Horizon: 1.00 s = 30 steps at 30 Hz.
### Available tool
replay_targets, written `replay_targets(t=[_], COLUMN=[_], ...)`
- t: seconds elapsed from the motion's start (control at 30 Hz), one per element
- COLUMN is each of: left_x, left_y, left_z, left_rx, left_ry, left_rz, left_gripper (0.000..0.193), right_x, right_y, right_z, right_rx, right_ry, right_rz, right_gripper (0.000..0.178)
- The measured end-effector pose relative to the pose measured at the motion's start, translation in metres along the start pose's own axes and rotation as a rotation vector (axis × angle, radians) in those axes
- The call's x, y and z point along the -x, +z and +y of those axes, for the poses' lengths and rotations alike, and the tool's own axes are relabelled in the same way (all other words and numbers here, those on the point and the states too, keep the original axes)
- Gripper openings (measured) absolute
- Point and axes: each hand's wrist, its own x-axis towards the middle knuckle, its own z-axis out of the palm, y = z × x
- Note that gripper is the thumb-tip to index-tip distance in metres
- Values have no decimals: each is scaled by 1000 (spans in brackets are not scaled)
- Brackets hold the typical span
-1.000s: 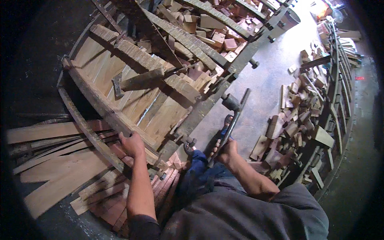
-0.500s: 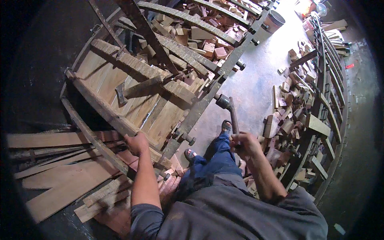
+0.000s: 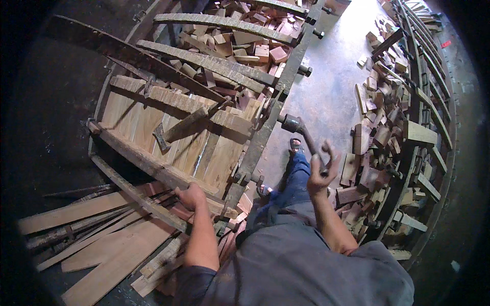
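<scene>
My left hand (image 3: 191, 197) is closed over the near edge of a long wooden bar (image 3: 148, 166) that lies across a panel of pale boards (image 3: 148, 122). To the right, my right hand (image 3: 323, 172) has its fingers apart and loosely curled beside the lower end of a socket wrench handle (image 3: 309, 137). That handle end lies against the palm, and the fingers do not wrap it. The wrench's round socket head (image 3: 292, 123) sits on a bolt at the side of the metal clamp frame (image 3: 263, 130). A hammer (image 3: 184, 125) rests on the panel.
Rough wooden bars (image 3: 204, 61) span the frame above a heap of wood blocks (image 3: 265, 51). More blocks (image 3: 375, 135) are piled along a second rack (image 3: 416, 109) at right. Loose planks (image 3: 112, 250) lie at lower left. A long metal bar (image 3: 127, 56) slants over the frame.
My right hand has loosened its fingers from the wrench handle, whose lower end has swung right. The left hand stays on the wooden bar. The whole view has shifted.
</scene>
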Motion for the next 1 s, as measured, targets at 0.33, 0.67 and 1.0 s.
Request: replay_targets(t=[0.33,0.67,1.0], left_x=[0,25,-1], left_y=[6,-16,6], left_z=[-14,32,-30], left_rx=[46,-163,-102], left_ry=[-9,-27,164], left_rz=[-4,-8,92], left_gripper=[57,63,57], right_x=[-133,-223,-266], right_y=[45,82,134], right_z=[37,136,272], right_rx=[-362,-164,-147], right_ry=[254,366,894], right_rz=[310,197,-78], right_gripper=[20,30,4])
